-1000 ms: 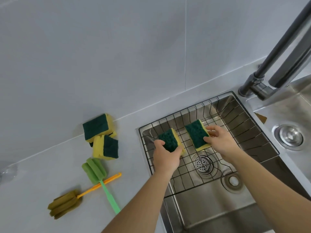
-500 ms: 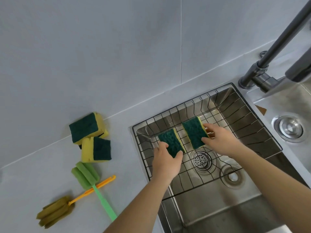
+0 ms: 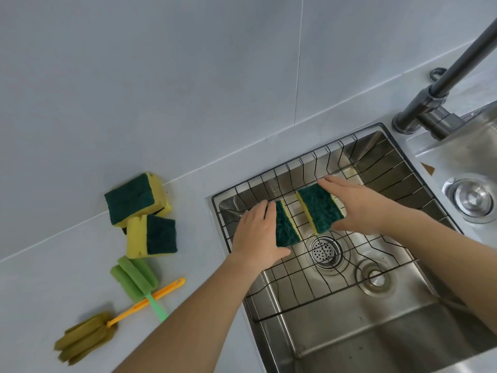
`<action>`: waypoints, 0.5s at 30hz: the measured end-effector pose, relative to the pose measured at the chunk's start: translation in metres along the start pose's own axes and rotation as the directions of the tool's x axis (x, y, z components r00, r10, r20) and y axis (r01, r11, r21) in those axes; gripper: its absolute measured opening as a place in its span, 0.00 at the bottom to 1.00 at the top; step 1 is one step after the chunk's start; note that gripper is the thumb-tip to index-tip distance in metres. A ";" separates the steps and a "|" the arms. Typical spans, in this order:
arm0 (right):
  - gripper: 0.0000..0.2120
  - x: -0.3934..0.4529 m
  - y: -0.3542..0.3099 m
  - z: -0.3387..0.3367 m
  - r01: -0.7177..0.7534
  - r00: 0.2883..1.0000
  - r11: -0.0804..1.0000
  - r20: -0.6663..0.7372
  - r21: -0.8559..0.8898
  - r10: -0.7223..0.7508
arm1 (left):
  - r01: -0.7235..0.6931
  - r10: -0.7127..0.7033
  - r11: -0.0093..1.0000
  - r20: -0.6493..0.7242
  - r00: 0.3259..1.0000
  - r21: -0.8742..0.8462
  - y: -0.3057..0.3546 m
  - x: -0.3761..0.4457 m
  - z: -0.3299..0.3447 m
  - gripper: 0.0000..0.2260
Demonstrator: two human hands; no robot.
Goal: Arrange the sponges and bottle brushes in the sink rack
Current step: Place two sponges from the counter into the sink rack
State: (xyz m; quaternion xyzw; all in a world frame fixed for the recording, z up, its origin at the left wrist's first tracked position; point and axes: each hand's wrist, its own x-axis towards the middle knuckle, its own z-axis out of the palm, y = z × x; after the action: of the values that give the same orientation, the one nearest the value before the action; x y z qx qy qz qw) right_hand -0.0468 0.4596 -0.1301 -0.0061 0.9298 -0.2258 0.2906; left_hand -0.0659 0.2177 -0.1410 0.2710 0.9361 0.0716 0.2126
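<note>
Both sponges have come lower onto the wire rack (image 3: 336,292) at frame centre. The left hand (image 3: 256,238) clasps one sponge (image 3: 286,227), the right hand (image 3: 363,208) the other sponge (image 3: 318,208); release looks close.

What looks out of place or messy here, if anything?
Nothing is spilled or broken. On the counter, two sponges lie overlapped and askew, and the green brush lies crossed over the orange brush handle. Both hands rest on sponges in the rack.
</note>
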 end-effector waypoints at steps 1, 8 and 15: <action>0.53 0.001 -0.002 0.000 0.020 1.000 0.997 0.023 -0.069 -0.019 | 0.000 0.000 1.000 0.015 1.000 0.015 -0.002 0.002 0.002 0.50; 0.51 0.009 -0.008 0.002 0.143 0.989 0.932 0.019 -0.332 -0.145 | -0.026 0.025 0.999 -0.038 0.999 -0.028 -0.005 0.006 0.011 0.45; 0.48 0.011 -0.010 0.003 0.180 0.979 0.914 -0.023 -0.364 -0.202 | -0.049 0.049 0.999 -0.072 0.996 0.002 -0.010 0.006 0.009 0.42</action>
State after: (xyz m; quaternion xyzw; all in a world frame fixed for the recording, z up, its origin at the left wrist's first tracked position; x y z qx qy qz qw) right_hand -0.0555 0.4480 -0.1344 -0.1430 0.9586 -0.0791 0.2331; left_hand -0.0712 0.2125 -0.1531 0.2911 0.9362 0.0865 0.1771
